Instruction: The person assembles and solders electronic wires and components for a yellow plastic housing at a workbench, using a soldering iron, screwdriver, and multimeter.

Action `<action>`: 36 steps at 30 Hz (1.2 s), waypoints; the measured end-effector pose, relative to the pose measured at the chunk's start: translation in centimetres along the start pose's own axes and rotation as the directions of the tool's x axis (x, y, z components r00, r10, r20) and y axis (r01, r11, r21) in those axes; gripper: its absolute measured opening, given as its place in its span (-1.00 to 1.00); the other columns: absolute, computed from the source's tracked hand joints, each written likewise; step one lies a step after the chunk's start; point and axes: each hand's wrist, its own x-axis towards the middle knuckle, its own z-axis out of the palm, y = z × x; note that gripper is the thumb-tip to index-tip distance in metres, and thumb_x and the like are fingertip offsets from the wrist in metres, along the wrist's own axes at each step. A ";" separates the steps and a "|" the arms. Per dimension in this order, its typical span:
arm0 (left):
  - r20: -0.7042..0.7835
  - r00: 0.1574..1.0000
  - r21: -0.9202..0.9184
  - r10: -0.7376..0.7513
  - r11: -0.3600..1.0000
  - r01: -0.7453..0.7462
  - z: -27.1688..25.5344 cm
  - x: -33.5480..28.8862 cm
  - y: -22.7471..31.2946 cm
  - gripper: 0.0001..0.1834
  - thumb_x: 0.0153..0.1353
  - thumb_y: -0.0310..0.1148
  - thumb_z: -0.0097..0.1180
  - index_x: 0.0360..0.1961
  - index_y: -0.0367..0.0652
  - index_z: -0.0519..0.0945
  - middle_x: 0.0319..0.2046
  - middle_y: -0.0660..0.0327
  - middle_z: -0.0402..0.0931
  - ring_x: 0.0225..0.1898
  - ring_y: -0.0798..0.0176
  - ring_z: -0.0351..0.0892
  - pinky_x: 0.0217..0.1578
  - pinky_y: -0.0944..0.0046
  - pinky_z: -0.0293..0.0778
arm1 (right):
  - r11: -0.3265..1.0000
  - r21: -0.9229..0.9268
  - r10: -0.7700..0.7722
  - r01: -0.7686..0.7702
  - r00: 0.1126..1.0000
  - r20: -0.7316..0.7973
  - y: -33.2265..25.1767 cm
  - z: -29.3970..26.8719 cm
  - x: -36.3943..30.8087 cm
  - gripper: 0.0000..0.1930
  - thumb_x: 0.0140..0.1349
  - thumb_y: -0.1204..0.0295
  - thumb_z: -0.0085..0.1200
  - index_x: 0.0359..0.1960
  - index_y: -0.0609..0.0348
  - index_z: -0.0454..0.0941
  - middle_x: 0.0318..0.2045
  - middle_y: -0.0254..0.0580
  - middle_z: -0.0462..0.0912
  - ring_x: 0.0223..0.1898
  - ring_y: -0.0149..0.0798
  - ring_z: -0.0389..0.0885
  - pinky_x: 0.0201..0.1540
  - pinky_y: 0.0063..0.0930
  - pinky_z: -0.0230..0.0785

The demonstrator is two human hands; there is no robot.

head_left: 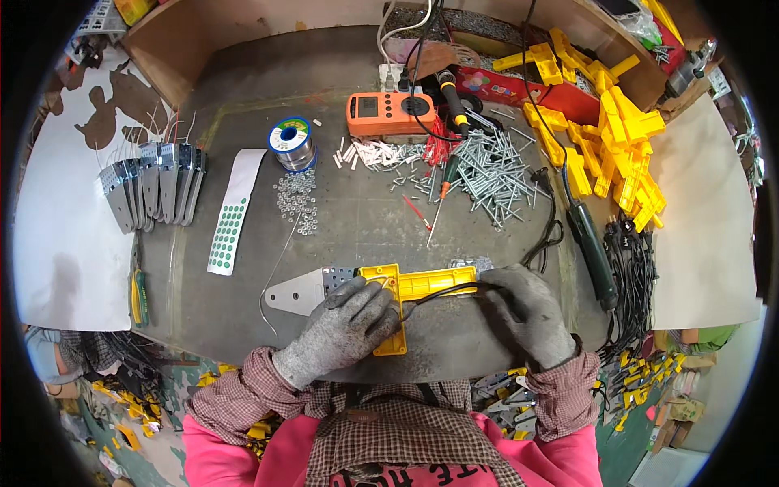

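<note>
Bench: grey worktop (365,235), crowded with parts, with wooden walls at its far edge.
Left hand: grey-gloved left hand (345,325), fingers curled down and pressing on the near left part of the yellow plastic housing (414,296), holding it flat.
Right hand: grey-gloved right hand (523,312), fingers closed over the housing's right end and pinching the black cable (442,290) that runs across the housing.
Housing: lies at the near middle of the worktop, between both hands, long side across, one leg pointing toward the person.
Metal plate (304,290): flat, pointed, sticks out from the housing's left end, touching it.
Solder spool (292,144): well beyond the housing, far left of it, with small nuts (296,199) scattered just in front.
Sticker strip (231,215): white with green dots, left of the nuts.
Metal plates stack (154,188): further left of the housing, fanned upright.
Orange meter (389,114): straight beyond the housing, near the back wall.
Screws (487,174): loose pile beyond the housing, to its right.
Yellow housings pile (608,138): far right of the housing, heaped.
Green tool (591,252): just right of the right hand, lying lengthwise.
</note>
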 end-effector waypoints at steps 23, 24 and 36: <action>0.062 0.997 -0.094 0.052 0.994 -0.046 0.1 0.2 -0.4 -0.55 0.15 -0.40 0.06 0.10 -0.26 0.48 -0.04 0.11 0.51 0.00 0.11 0.52 0.15 -0.05 0.44 | 0.972 -0.110 -0.171 0.208 0.945 0.279 -4.0 0.9 3.4 -0.53 0.10 0.54 0.14 0.11 0.03 0.45 0.10 -0.13 0.48 -0.04 -0.03 0.61 -0.02 -0.24 0.51; 0.070 0.997 -0.087 0.038 0.996 -0.031 0.2 -0.2 -0.3 -0.55 0.15 -0.40 0.06 0.10 -0.26 0.48 -0.04 0.11 0.51 0.00 0.11 0.52 0.15 -0.05 0.44 | 0.967 -0.002 -0.242 0.253 0.928 0.283 -4.0 2.7 4.0 -0.53 0.07 0.54 0.16 0.08 0.02 0.46 0.07 -0.15 0.51 -0.06 -0.04 0.62 -0.04 -0.23 0.51; 0.189 0.976 -0.005 -0.109 0.994 0.112 -1.0 0.4 2.4 -0.51 0.09 -0.23 0.10 0.03 -0.27 0.53 0.05 0.06 0.49 0.11 0.07 0.45 0.28 -0.09 0.21 | 0.975 -0.026 -0.207 0.221 0.946 0.250 -2.1 7.5 4.5 -0.57 0.06 0.52 0.15 0.03 -0.02 0.54 0.04 -0.13 0.53 -0.01 -0.06 0.60 -0.04 -0.20 0.49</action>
